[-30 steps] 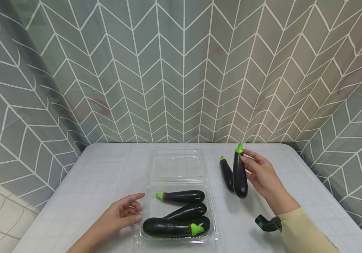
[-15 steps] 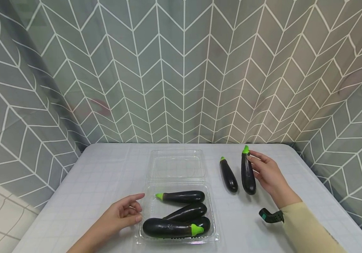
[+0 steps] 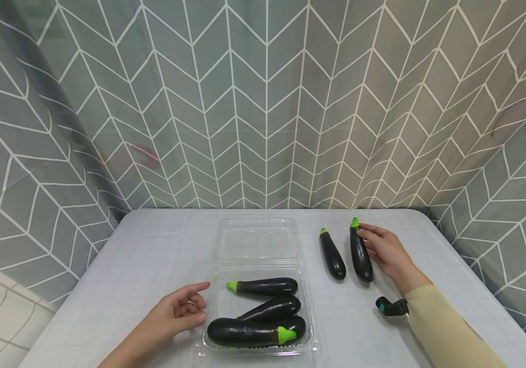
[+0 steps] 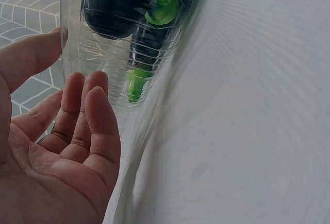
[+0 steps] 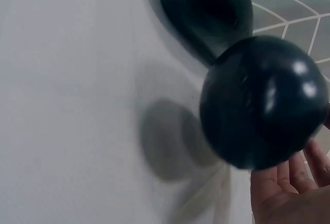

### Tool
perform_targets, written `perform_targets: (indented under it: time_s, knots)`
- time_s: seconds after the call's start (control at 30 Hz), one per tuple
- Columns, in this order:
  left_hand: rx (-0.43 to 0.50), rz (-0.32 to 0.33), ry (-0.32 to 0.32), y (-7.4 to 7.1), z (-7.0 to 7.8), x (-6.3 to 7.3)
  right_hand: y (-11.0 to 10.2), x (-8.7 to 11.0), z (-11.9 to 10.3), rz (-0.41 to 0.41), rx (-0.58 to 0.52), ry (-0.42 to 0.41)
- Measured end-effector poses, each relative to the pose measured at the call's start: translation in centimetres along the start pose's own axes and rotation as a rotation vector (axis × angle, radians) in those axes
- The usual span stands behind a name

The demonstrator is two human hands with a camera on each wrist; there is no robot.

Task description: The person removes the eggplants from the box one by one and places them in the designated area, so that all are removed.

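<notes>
My right hand (image 3: 388,252) grips a dark eggplant (image 3: 361,255) near its green stem end, thumb on the near side. In the right wrist view the eggplant's round end (image 5: 263,103) hangs close over the table, its shadow beside it. Just left of it lies a second eggplant (image 3: 333,256). My left hand (image 3: 175,312) rests at the left rim of a clear plastic clamshell box (image 3: 314,312), fingers relaxed, a fingertip touching the rim in the left wrist view. Several eggplants lie in the box, including a top one (image 3: 263,286) and a front one (image 3: 244,331) partly covering others.
The box's clear lid (image 3: 257,240) lies folded back behind its base. A white cloth covers the table (image 3: 161,245). Behind the table hangs a grey chevron-patterned curtain (image 3: 253,128). A black camera mount (image 3: 391,306) sits at the right wrist.
My right hand has moved right and lowered its eggplant, which overlapped the loose one before and now stands apart from it. The left hand and the box have stayed put.
</notes>
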State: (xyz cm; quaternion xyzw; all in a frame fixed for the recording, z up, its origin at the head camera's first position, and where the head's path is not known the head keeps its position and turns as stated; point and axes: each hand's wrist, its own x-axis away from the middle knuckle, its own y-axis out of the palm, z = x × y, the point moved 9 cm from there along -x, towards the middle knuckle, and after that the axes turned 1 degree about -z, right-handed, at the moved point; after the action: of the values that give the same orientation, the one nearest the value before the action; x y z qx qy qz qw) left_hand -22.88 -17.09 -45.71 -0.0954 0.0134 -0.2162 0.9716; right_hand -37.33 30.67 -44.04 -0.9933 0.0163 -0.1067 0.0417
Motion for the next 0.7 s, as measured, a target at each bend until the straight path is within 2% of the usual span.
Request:
perform_targets:
  time_s: [0.3,0.7]
  knots:
    - [0.013,-0.018,0.027,0.2,0.2,0.1,-0.2,-1.4,0.7,0.004,0.068,0.007]
    - [0.020,-0.012,-0.006,0.0,0.0,0.1,0.0,-2.2,1.1,-0.009,0.155,0.025]
